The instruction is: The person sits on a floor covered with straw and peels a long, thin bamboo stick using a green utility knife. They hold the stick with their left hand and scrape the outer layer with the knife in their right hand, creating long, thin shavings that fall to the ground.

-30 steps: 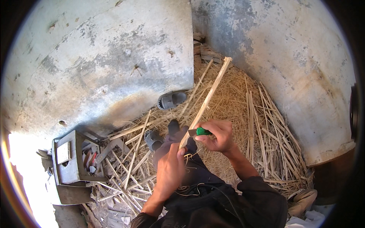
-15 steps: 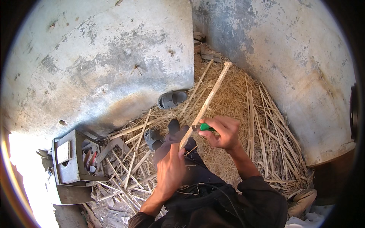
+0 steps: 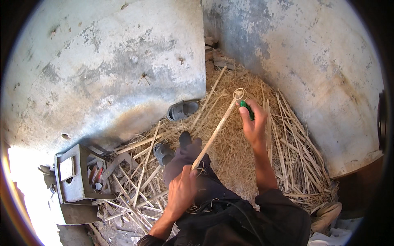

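A long pale wooden strip (image 3: 215, 133) slants from my lap up and away to the right. My left hand (image 3: 182, 190) is closed round its near end. Up by the far end, my right hand (image 3: 255, 121) grips a knife by its green handle (image 3: 246, 110); the blade is mostly hidden against the strip. A thin curled shaving (image 3: 239, 94) loops round the strip's far tip. Loose shavings (image 3: 202, 168) lie on my dark trousers near the left hand.
Straw-like shavings (image 3: 230, 172) cover the floor. Cut strips (image 3: 303, 151) lie heaped at the right, others at the left beside a worn box-like frame (image 3: 82, 176) holding odds and ends. Two grey sandals (image 3: 183, 110) are near my feet. Weathered walls (image 3: 135, 49) meet at the far corner.
My right hand with the knife has moved away from me along the strip, from near the left hand to the far end. A curled shaving now shows at the tip.
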A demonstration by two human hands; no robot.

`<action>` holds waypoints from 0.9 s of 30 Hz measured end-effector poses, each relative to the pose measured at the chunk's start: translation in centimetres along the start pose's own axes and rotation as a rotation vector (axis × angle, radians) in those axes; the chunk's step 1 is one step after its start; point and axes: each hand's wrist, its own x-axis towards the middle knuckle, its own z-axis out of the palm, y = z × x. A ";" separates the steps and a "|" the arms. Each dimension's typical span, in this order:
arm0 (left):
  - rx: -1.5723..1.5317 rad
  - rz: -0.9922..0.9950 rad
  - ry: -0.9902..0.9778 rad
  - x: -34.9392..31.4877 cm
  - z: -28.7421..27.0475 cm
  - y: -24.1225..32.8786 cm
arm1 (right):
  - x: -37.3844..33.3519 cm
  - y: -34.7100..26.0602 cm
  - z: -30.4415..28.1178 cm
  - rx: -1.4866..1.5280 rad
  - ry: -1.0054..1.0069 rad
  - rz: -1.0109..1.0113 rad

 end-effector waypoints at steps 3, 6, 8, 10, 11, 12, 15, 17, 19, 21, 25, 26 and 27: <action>-0.012 -0.015 -0.016 0.3 -0.5 0.4 | -1.3 -1.1 0.7 0.148 -0.052 0.072; -0.059 0.003 0.045 0.9 -0.7 0.9 | -1.8 -3.9 1.0 0.215 -0.128 0.011; -0.061 0.032 0.062 1.5 -1.1 1.3 | -2.1 -5.1 1.3 0.205 -0.200 -0.107; -0.070 0.033 0.057 1.7 -1.3 1.8 | -2.5 -6.1 1.6 0.185 -0.237 -0.177; -0.074 0.034 0.056 1.7 -1.3 2.0 | -2.7 -6.5 1.7 0.170 -0.238 -0.187; -0.048 0.040 0.065 1.6 -1.2 2.0 | -2.8 -6.7 1.8 0.155 -0.238 -0.196; 0.026 0.065 0.101 1.4 -0.9 2.1 | -2.4 -7.2 1.6 0.112 -0.208 -0.223; 0.071 0.081 0.130 1.2 -0.9 2.0 | -2.2 -7.6 1.4 0.082 -0.195 -0.239; 0.082 0.094 0.137 1.2 -0.8 1.8 | -2.0 -7.8 1.2 0.047 -0.193 -0.253; 0.081 0.084 0.134 1.1 -0.9 1.7 | -2.0 -7.7 1.2 0.010 -0.191 -0.259; 0.098 0.071 0.130 1.0 -0.8 1.4 | -2.0 -7.6 1.4 -0.017 -0.162 -0.280; 0.114 0.080 0.134 1.0 -0.9 1.2 | -2.0 -7.5 1.5 -0.012 -0.156 -0.282; 0.118 0.069 0.121 1.0 -1.0 1.2 | -2.1 -7.4 1.6 -0.008 -0.151 -0.285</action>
